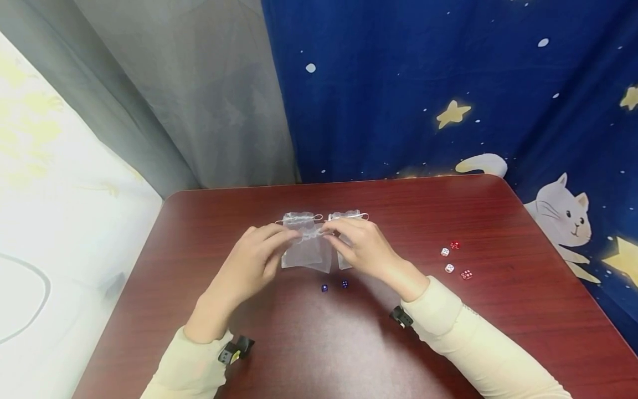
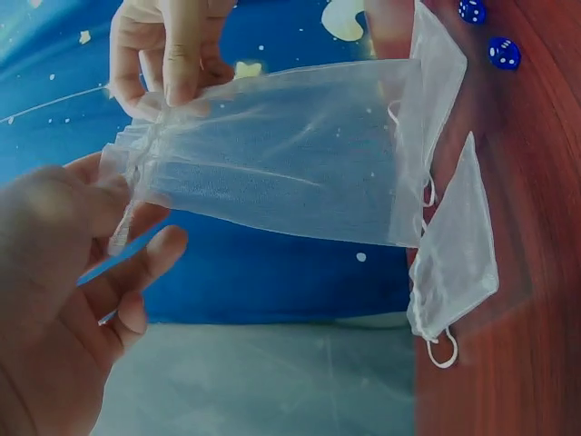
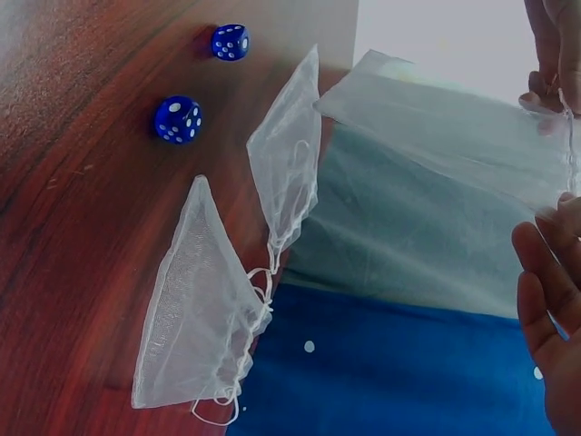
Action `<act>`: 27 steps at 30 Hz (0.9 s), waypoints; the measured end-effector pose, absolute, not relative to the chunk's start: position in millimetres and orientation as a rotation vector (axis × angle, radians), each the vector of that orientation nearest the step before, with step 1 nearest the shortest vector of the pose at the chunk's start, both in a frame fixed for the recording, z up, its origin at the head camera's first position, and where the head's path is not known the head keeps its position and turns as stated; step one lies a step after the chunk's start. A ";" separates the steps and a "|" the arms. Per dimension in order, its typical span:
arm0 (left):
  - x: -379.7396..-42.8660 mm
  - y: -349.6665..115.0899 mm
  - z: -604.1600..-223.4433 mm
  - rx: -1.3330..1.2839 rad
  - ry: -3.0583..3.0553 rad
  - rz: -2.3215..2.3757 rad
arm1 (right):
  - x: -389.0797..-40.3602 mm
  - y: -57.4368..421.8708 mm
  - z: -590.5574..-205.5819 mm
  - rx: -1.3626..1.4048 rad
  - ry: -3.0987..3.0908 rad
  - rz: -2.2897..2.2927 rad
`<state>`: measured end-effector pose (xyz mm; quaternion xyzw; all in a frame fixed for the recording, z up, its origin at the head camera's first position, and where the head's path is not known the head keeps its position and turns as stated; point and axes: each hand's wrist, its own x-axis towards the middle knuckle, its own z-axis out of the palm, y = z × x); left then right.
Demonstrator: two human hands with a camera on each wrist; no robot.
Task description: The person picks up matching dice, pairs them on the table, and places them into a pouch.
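Observation:
A sheer white drawstring bag (image 2: 281, 154) is stretched between both hands above the table. My left hand (image 1: 249, 257) pinches one side of its gathered mouth. On the other side, my right hand (image 1: 371, 246) pinches the mouth between thumb and fingers. The bag's body hangs down from the drawstring, looking flat. Beneath and beyond it, two similar bags lie on the table, a left one (image 3: 286, 163) and a right one (image 3: 204, 309), with their cord loops toward the far edge. The right one is partly hidden by my right hand in the head view.
Two blue dice, one at left (image 1: 324, 287) and one at right (image 1: 344, 283), lie nearer me than the bags. Farther right on the reddish-brown table (image 1: 309, 343) are two red dice (image 1: 466, 274) and two whitish dice (image 1: 449, 268). Curtains (image 1: 399, 83) hang behind the table.

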<state>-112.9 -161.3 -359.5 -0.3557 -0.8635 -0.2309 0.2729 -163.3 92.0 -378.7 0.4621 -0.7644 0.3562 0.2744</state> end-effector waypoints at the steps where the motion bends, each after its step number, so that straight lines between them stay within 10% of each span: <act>1: -112.8 -160.8 -359.3 -0.967 -2.312 -0.624 | -163.2 91.8 -378.8 1.245 -2.057 0.961; 27: -115.7 -176.4 -358.4 -0.883 -2.360 -0.615 | -162.3 91.4 -383.7 1.266 -2.073 0.933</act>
